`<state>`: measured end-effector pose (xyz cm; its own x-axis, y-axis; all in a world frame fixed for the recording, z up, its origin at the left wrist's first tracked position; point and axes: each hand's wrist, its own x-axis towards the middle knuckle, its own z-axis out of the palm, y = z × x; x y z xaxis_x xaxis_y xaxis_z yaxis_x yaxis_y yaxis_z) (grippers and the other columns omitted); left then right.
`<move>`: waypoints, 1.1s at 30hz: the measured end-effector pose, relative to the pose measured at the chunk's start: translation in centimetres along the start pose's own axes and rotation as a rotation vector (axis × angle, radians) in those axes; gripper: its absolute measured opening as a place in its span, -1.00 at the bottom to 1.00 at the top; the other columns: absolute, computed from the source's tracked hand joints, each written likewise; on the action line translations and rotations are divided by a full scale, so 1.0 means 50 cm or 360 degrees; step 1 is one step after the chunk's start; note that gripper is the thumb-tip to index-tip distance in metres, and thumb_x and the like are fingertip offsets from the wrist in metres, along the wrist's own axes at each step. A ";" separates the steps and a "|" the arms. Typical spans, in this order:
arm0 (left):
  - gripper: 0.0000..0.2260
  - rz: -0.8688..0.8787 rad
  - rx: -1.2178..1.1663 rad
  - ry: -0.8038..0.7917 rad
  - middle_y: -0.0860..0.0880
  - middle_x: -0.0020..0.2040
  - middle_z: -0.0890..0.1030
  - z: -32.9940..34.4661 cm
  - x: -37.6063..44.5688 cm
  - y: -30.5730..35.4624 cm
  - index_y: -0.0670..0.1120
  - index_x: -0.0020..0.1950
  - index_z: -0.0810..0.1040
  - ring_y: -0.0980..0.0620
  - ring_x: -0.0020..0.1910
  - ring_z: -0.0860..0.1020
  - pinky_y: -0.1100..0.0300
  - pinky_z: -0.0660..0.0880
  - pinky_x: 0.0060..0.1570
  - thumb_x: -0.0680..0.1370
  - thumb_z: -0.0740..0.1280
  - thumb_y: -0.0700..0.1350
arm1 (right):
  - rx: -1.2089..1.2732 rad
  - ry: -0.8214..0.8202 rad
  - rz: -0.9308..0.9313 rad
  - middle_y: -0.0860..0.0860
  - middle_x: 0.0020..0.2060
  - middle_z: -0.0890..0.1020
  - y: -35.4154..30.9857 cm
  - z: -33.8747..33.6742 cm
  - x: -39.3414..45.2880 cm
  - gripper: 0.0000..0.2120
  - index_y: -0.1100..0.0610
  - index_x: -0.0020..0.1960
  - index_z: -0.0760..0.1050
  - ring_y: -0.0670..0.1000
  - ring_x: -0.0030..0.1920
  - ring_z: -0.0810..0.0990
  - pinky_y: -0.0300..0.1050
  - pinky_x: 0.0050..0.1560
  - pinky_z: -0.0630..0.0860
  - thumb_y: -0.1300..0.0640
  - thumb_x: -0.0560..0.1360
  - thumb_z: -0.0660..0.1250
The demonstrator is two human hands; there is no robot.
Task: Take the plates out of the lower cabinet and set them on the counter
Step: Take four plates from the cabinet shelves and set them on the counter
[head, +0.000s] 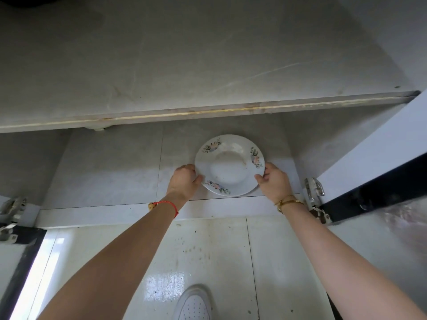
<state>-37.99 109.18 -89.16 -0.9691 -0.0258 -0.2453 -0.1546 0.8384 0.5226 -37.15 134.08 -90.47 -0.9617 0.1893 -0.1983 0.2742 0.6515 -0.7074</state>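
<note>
A white plate (228, 166) with flower prints on its rim lies inside the open lower cabinet, on the tiled cabinet floor (111, 176). My left hand (184, 181) grips the plate's left edge, thumb on top of the rim. On the opposite edge, my right hand (275, 180) holds it the same way. The grey counter (184, 65) spreads above the cabinet opening and has nothing on it in view. I cannot tell whether the plate is lifted or resting.
An open cabinet door (374, 172) with a black edge and a metal hinge (314, 192) stands at the right. Another hinge (11, 209) and door edge sit at the left. Below are glossy floor tiles (208, 250) and my white shoe (194, 303).
</note>
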 end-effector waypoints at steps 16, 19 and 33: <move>-0.81 -0.0028 -0.0349 0.0235 0.01 0.02 0.67 -0.073 -0.270 -0.059 -0.10 0.11 0.63 0.03 0.01 0.60 0.28 0.45 -0.03 0.52 0.39 -0.09 | 0.0143 -0.0098 -0.0121 -0.02 -0.15 0.66 -0.060 -0.034 -0.257 -0.74 0.12 0.15 0.54 -0.01 -0.15 0.58 -0.33 -0.17 0.42 0.23 0.47 0.37; -0.82 -0.0042 -0.0380 0.0208 0.02 0.00 0.67 -0.137 -0.334 -0.029 -0.10 0.10 0.63 0.08 -0.05 0.59 0.30 0.43 -0.02 0.51 0.41 -0.13 | 0.0107 -0.0113 -0.0074 -0.01 -0.12 0.65 -0.114 -0.083 -0.320 -0.74 0.14 0.16 0.53 -0.01 -0.16 0.57 -0.34 -0.23 0.41 0.24 0.47 0.37; -0.81 -0.0232 -0.0466 0.0152 0.10 -0.04 0.63 -0.630 -0.789 0.255 -0.06 0.08 0.61 0.23 -0.10 0.55 0.55 0.37 -0.12 0.48 0.44 -0.11 | 0.0173 -0.0176 -0.0049 -0.02 -0.07 0.64 -0.516 -0.522 -0.749 -0.71 0.16 0.21 0.49 -0.05 -0.15 0.58 -0.35 -0.12 0.50 0.24 0.49 0.34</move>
<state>-7.80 103.75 -47.09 -0.9442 -0.1962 -0.2645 -0.3281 0.6305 0.7035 -8.08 129.36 -47.10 -0.9659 0.0845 -0.2446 0.2481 0.5712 -0.7824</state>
